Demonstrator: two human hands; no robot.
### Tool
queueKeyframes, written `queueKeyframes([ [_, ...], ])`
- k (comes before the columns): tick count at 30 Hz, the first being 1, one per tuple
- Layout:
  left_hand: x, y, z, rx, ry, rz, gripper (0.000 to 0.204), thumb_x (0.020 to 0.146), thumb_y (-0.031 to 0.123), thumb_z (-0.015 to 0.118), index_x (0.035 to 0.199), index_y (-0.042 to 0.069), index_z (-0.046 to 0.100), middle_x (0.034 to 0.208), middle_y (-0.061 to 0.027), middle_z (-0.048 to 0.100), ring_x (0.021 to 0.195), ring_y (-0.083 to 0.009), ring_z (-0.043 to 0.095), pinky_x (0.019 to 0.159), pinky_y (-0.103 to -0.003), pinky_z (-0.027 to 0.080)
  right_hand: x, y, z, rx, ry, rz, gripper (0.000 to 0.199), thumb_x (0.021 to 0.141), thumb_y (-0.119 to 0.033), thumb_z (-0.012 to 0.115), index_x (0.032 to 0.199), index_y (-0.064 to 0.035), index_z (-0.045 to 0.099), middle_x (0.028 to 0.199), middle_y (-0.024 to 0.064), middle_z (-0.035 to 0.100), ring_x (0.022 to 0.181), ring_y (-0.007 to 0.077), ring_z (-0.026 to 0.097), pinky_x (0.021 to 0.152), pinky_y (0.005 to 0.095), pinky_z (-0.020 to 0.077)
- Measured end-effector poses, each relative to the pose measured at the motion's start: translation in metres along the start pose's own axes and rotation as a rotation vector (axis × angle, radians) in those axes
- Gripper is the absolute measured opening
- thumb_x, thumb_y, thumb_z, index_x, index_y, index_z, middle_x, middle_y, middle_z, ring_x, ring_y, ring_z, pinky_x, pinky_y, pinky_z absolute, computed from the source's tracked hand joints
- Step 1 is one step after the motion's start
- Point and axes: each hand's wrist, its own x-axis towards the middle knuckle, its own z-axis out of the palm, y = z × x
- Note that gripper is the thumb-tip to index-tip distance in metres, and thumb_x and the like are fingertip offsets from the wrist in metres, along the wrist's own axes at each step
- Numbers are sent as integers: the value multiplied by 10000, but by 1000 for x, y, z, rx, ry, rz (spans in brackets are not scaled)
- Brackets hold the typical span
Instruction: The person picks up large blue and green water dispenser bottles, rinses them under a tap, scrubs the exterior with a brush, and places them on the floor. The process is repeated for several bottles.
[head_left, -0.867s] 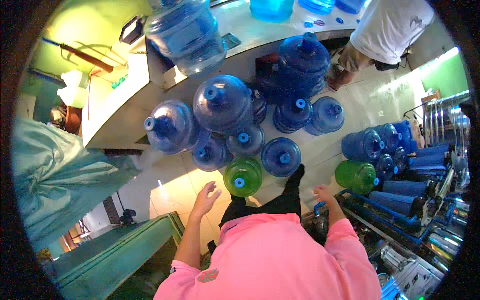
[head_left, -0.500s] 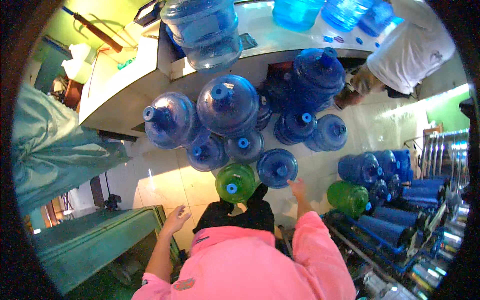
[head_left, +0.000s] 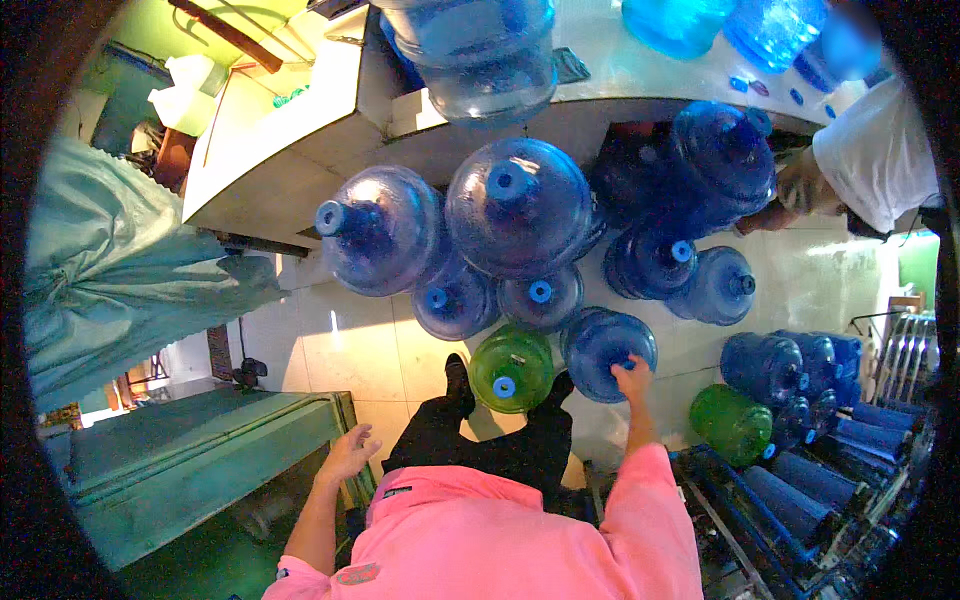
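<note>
My right hand [head_left: 633,378] is closed round the neck of a blue water jug [head_left: 598,346] that stands on the floor at my right foot. Its cap is covered by my fingers. Between my feet stands a green water jug [head_left: 511,362] with a light blue cap, just left of the blue one. My left hand [head_left: 349,454] hangs in the air at my left side, fingers loosely apart and holding nothing, near the corner of a green cabinet.
Several blue jugs [head_left: 520,210] stand ahead, some capped, below a white counter [head_left: 600,120] carrying more jugs. Another person in a white shirt [head_left: 880,155] bends at the right. Jugs lie on their sides by a rack [head_left: 790,560] at the right. A green cabinet [head_left: 210,450] stands left.
My right hand has come from beside the blue jug onto its neck. The view has shifted, so the surrounding jugs and counter appear further right. My left hand stays free.
</note>
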Motion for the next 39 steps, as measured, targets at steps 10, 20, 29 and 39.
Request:
queueKeyframes([
  [10,57,34,-50,-314,-389,385,660,909,342,703,1418,6,450,1308,-206,589,1231,-304,560,1049,-415,444,-265,-266,-293,-98,-118,-486,517,598,-201,752,1078,-43,642,927,171,695,842,300,690,823,377,533],
  [20,78,85,-16,-1016,-391,169,687,918,289,655,1477,53,333,1293,-122,561,1126,-208,557,934,-343,451,-302,-392,-134,-285,-180,-721,555,670,-319,722,1145,-42,649,1036,198,688,922,374,674,847,441,537],
  [29,58,118,-10,-409,230,982,902,757,243,770,1483,-7,298,1513,-234,332,1435,-377,283,1181,-483,214,-273,-393,-57,-203,-317,-691,662,747,-378,731,1279,-27,552,1199,253,614,1066,421,626,939,484,509],
  [39,75,172,50,-403,441,722,920,689,288,838,1429,-2,373,1405,-214,409,1341,-378,375,1146,-473,268,-215,-279,-93,313,-571,-825,721,907,-394,643,1489,-71,364,1528,209,357,1356,386,438,1114,444,381],
])
